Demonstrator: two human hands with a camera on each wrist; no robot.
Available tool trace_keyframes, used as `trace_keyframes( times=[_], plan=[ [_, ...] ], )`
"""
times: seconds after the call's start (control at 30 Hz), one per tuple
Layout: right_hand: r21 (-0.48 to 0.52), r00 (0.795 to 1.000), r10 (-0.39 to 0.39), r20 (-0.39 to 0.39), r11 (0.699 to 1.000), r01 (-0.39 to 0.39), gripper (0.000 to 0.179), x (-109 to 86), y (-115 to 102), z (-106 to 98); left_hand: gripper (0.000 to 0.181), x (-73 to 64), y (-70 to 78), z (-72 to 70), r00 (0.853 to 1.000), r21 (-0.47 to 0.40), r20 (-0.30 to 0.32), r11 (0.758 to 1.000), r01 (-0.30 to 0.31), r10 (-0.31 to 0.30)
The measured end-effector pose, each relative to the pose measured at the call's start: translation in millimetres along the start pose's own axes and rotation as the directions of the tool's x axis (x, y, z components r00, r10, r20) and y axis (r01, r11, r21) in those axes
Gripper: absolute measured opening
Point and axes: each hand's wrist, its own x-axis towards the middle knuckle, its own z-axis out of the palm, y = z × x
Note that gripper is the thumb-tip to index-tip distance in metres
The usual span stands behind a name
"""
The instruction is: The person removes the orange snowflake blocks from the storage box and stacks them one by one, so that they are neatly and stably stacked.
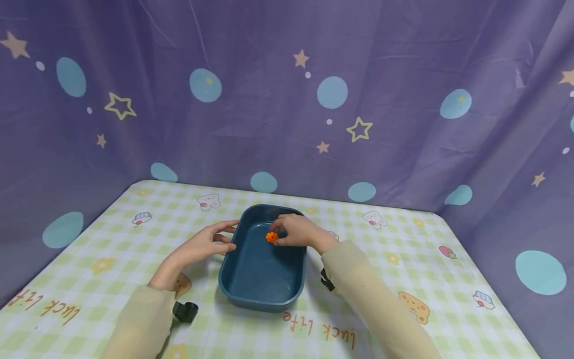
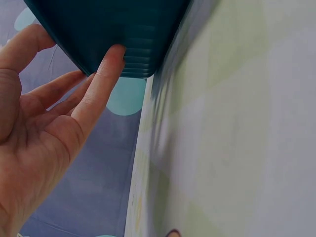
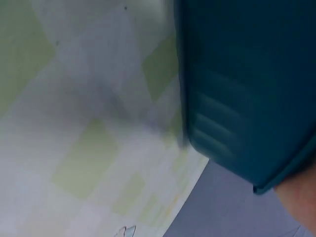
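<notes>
A dark teal rectangular plastic tub [image 1: 262, 279] stands on the tablecloth in front of me, its long side running away from me. My left hand [image 1: 208, 245] is at its left side. In the left wrist view the fairly straight fingers [image 2: 94, 94] reach to the ribbed outer wall. Over the right rim my right hand [image 1: 298, 231] reaches into the tub, its thumb and fingertips pinching a small orange flower-shaped piece [image 1: 271, 238] with a dark centre. In the right wrist view the tub wall [image 3: 237, 98] hides the fingers and the piece.
A green-and-white checked tablecloth [image 1: 385, 279] with printed bears, flowers and lettering covers the table. Behind it and along both sides hangs a purple curtain [image 1: 269, 119] with stars and dots. A small black device [image 1: 186, 312] sits at the left wrist.
</notes>
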Motion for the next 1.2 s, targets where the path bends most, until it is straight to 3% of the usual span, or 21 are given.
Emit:
trace_keyframes(
  times=[0.53, 0.93, 1.2],
  plan=[
    [-0.221, 0.993, 0.07, 0.1, 0.974, -0.046, 0.045, 10.2, -5.1, 10.6, 0.068, -0.5, 2.9, -0.9, 1.0, -0.005, 0.013, 1.0, -0.007, 0.007],
    [-0.2, 0.991, 0.077, 0.11, 0.978, -0.053, 0.027, 12.1, -5.0, 10.6, 0.068, -0.2, 2.1, -0.7, 1.0, -0.01, 0.009, 1.0, -0.002, 0.002],
    [-0.197, 0.987, 0.106, 0.122, 0.977, -0.08, 0.025, 12.4, -3.5, 10.8, 0.069, -0.3, 1.7, 0.0, 1.0, -0.002, 0.006, 1.0, 0.003, -0.003]
  ],
)
